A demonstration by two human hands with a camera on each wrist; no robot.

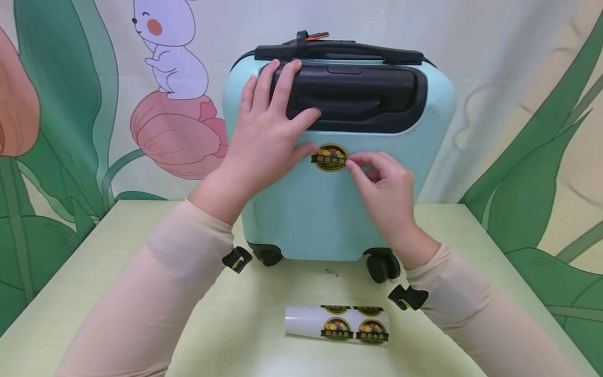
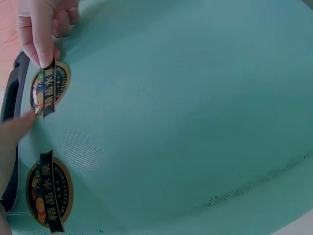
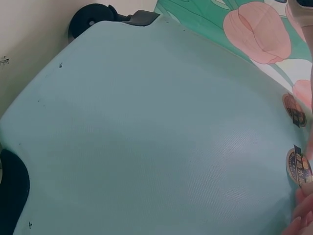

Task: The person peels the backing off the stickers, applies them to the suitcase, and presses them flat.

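Note:
A light teal suitcase (image 1: 325, 209) stands upright with its black handle recess (image 1: 358, 94) near the top. My left hand (image 1: 264, 136) lies on its upper left with fingers spread, and its thumb reaches the left edge of a round fruit sticker (image 1: 330, 163). The right hand (image 1: 388, 186) pinches that sticker's right edge between thumb and index finger. In the left wrist view a second matching sticker (image 2: 49, 196) is on the suitcase below the first; the left hand hides it in the head view. Both the pinched sticker (image 3: 297, 166) and the other one (image 3: 293, 110) show in the right wrist view.
A partly curled sheet of matching stickers (image 1: 336, 324) lies on the pale table (image 1: 226, 335) in front of the suitcase. Black wheels (image 1: 379, 267) support the suitcase. Behind it hangs a cloth backdrop (image 1: 509, 104) with plants and a rabbit.

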